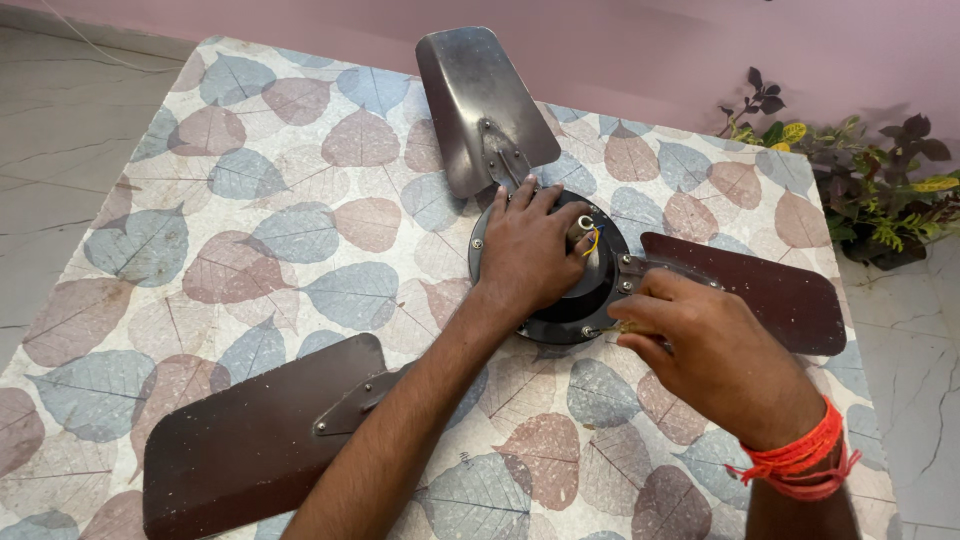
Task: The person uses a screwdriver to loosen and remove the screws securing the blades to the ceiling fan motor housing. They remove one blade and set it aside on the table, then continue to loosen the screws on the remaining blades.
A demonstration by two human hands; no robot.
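Observation:
A brown ceiling fan lies flat on a leaf-patterned table cover point(300, 230), with its round dark motor hub point(575, 310) in the middle. Its three blades spread out: one to the back point(480, 105), one to the right point(770, 300), one to the front left point(250, 440). My left hand point(525, 250) rests palm-down on top of the hub, beside the short shaft point(584, 226) with coloured wires. My right hand point(705, 355) is closed on a small tool, mostly hidden, held against a screw point(590, 331) at the hub's rim near the right blade. An orange thread band point(800, 460) circles my right wrist.
A pink wall point(650, 50) runs behind the table. A potted plant with dark and yellow-green leaves point(860, 190) stands on the floor at the right. Grey marbled floor tiles point(60, 130) show at the left and right of the table.

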